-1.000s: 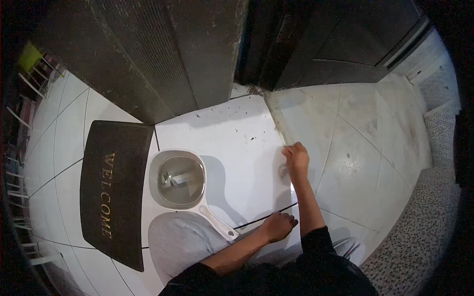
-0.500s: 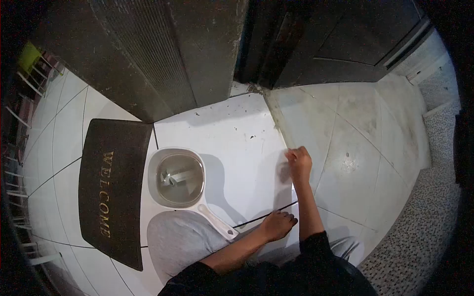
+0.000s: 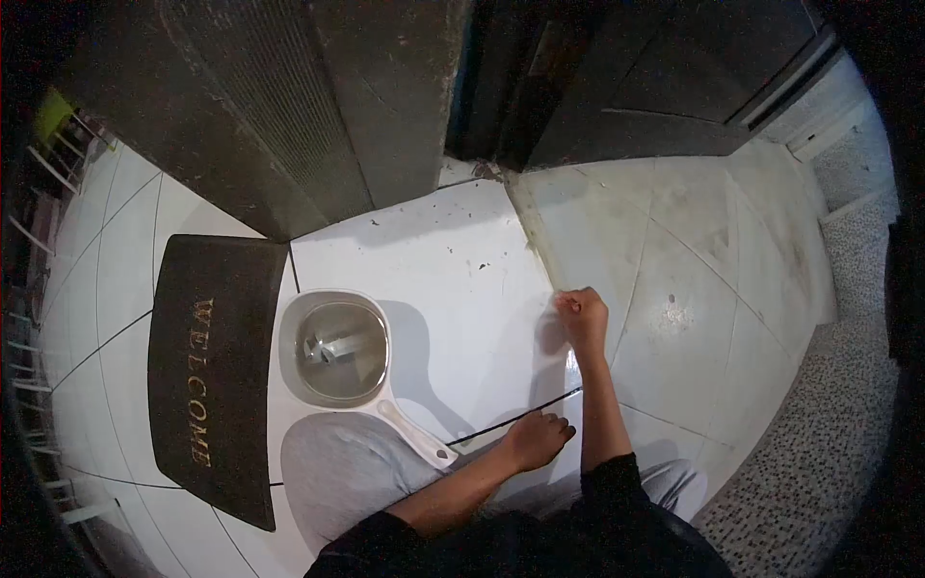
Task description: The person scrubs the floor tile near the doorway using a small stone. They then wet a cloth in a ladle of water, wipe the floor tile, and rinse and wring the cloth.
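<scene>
My right hand (image 3: pixel 584 316) is closed at the edge strip (image 3: pixel 540 246) between the white tiles and the dull, stained tiles; what its fingers grip is too small to make out. Lower down, my left hand (image 3: pixel 540 440) rests with curled fingers over the floor near my knees, and whether it holds anything is hidden. A white long-handled dipper (image 3: pixel 383 405) holding clear liquid stands on the white tiles to the left of both hands, its handle reaching toward my left forearm.
A dark WELCOME mat (image 3: pixel 210 376) lies left of the dipper. Dark door panels (image 3: pixel 385 106) rise ahead. Small dark specks dot the white floor tile (image 3: pixel 453 250). Pebbled flooring (image 3: pixel 771 482) is at the right, and chair legs show at the far left.
The view has shifted slightly, moving the dipper and mat a little left in the picture. My right hand has moved slightly back along the strip; my left hand stays about where it was.
</scene>
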